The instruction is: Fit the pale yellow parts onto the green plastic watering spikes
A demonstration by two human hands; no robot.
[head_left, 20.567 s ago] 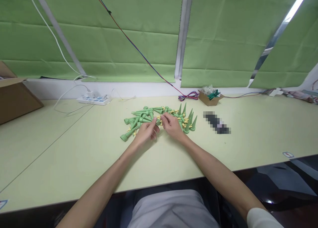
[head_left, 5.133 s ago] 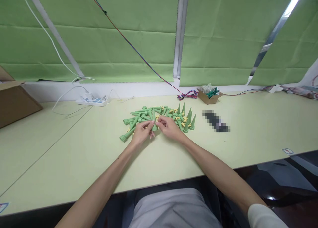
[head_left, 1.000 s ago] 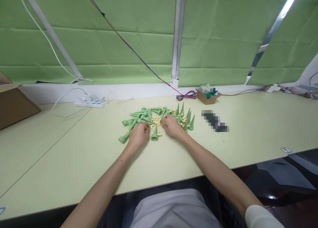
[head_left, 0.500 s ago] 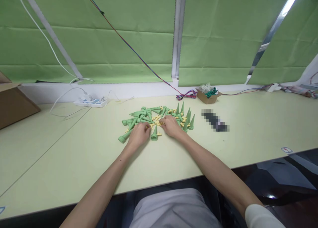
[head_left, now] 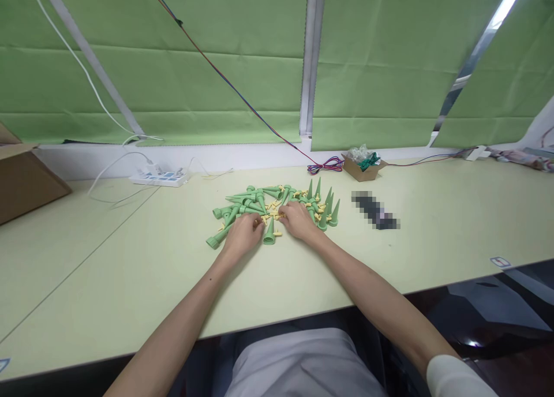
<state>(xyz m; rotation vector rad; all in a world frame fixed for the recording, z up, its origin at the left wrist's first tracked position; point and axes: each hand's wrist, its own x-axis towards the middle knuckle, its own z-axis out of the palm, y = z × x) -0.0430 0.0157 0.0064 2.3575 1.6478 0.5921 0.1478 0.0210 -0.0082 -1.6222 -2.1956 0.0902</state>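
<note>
A pile of green plant-watering spikes (head_left: 246, 203) lies on the table, with small yellow valve pieces (head_left: 273, 205) gathered in its middle. My left hand (head_left: 244, 231) rests at the pile's near left, fingers curled beside the yellow pieces. Opposite it, my right hand (head_left: 296, 219) reaches in with fingertips pressed together at the yellow pieces. What either hand holds, if anything, is hidden by the fingers. Between the hands, nearest me, one green spike (head_left: 269, 235) lies with its wide end towards me and a yellow valve at its side. Several spikes with yellow valves (head_left: 329, 206) stand point-up at right.
A small cardboard box (head_left: 361, 171) holding clear and green items stands at the back, beside a coiled red-and-blue cable (head_left: 325, 165). A pixelated dark object (head_left: 375, 210) lies right of the pile. At back left are a power strip (head_left: 160, 178) and a larger box (head_left: 30, 183).
</note>
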